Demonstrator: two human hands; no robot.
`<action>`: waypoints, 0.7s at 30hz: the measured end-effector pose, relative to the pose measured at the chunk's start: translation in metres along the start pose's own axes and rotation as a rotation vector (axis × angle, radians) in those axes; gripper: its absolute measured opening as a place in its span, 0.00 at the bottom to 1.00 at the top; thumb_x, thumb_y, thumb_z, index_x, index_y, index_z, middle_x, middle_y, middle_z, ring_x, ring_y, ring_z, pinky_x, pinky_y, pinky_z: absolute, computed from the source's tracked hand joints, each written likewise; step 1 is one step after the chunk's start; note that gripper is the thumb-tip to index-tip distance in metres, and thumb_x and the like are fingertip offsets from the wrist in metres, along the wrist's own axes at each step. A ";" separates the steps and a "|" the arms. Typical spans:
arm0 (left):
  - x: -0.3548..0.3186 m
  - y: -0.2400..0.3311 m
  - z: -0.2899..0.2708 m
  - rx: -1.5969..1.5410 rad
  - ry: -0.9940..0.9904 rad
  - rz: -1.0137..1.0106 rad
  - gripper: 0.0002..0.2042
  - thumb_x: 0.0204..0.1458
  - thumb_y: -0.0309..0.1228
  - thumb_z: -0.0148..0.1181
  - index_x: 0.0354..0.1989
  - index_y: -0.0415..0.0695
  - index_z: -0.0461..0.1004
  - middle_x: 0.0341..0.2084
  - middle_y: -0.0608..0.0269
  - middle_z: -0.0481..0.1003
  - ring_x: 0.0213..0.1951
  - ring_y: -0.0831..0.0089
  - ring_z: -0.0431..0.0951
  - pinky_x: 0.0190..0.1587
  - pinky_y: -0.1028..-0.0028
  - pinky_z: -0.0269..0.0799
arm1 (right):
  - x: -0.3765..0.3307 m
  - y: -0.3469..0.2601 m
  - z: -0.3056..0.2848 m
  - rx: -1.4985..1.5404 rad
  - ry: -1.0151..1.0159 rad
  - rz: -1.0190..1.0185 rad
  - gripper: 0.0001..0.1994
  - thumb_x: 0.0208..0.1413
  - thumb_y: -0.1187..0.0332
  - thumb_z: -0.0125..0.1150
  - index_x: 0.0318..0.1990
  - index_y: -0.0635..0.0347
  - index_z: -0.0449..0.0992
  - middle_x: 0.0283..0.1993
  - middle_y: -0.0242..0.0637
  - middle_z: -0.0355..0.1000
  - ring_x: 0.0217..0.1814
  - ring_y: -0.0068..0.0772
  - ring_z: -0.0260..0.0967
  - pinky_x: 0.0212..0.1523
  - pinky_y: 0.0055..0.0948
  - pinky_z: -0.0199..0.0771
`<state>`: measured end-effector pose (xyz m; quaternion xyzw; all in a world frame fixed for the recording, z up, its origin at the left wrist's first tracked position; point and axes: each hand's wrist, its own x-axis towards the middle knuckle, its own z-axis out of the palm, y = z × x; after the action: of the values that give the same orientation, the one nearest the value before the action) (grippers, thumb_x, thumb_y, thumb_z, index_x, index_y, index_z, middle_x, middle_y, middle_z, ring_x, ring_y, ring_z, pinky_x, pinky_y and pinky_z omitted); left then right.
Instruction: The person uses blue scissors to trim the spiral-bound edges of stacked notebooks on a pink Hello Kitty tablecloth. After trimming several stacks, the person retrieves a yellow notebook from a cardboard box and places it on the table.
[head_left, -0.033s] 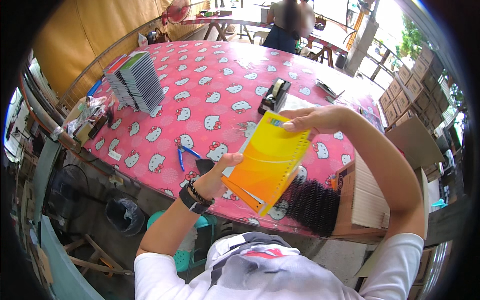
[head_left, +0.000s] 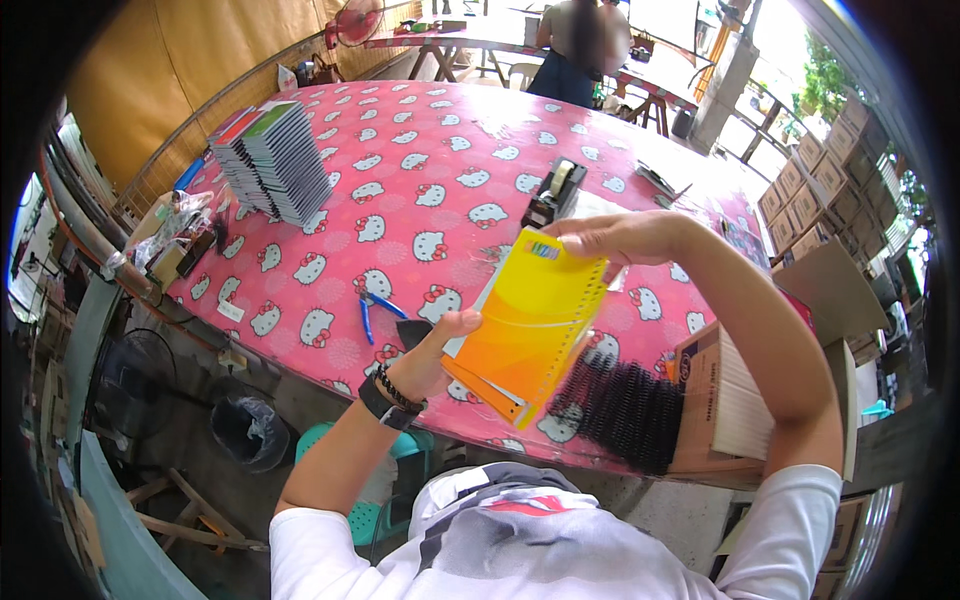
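Held thing: a yellow-orange notebook [head_left: 530, 330], flat and rectangular with a glossy cover and a row of small punched holes down its right edge, is held tilted above the near edge of the table [head_left: 400, 160].
Left hand [head_left: 435, 350]: it is closed on the notebook's lower left edge, thumb laid on the cover, fingers hidden behind; a dark beaded band is worn at the wrist.
Right hand [head_left: 615, 235]: the notebook's top edge is pinched by it, fingers curled over the upper rim.
Table cover: a smooth pink plastic cloth printed with white cat faces is spread over the rounded top.
Coils: a heap of black spiral binding wires [head_left: 625, 410], springy and ridged, lies just below the notebook.
Box: an open brown cardboard box [head_left: 700, 400] is packed with a block of white sheets, right of the coils.
Stack: grey-edged notebooks [head_left: 275, 165] are stood in a slanted row at far left.
Tools: blue-handled pliers [head_left: 375, 310] and a black tape dispenser [head_left: 555, 190] are laid on the cloth.
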<state>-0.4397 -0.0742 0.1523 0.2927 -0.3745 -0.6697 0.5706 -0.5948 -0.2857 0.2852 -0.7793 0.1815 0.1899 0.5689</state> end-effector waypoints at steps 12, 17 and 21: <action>0.007 -0.010 -0.149 -0.162 0.272 0.264 0.27 0.57 0.46 0.44 0.57 0.37 0.61 0.51 0.56 0.70 0.53 0.66 0.70 0.53 0.67 0.67 | 0.168 0.117 0.045 0.729 0.192 -0.144 0.38 0.53 0.45 0.57 0.64 0.57 0.50 0.57 0.43 0.63 0.56 0.41 0.64 0.52 0.45 0.68; 0.040 -0.023 -0.151 -0.269 0.282 0.166 0.30 0.55 0.53 0.40 0.59 0.42 0.60 0.53 0.56 0.67 0.54 0.63 0.69 0.55 0.61 0.64 | 0.186 0.123 0.094 1.068 0.651 -0.390 0.39 0.40 0.62 0.74 0.57 0.64 0.57 0.50 0.41 0.67 0.54 0.32 0.66 0.53 0.35 0.68; 0.051 -0.038 -0.164 -0.431 0.275 0.055 0.31 0.53 0.51 0.43 0.60 0.42 0.59 0.54 0.55 0.67 0.53 0.60 0.69 0.54 0.59 0.65 | 0.187 0.143 0.093 0.935 0.820 -0.288 0.37 0.38 0.62 0.75 0.53 0.65 0.58 0.48 0.40 0.68 0.49 0.29 0.68 0.51 0.29 0.69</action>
<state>-0.3354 -0.1489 0.0327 0.2425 -0.1498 -0.6720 0.6835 -0.5134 -0.2505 0.0488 -0.4749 0.3416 -0.3015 0.7529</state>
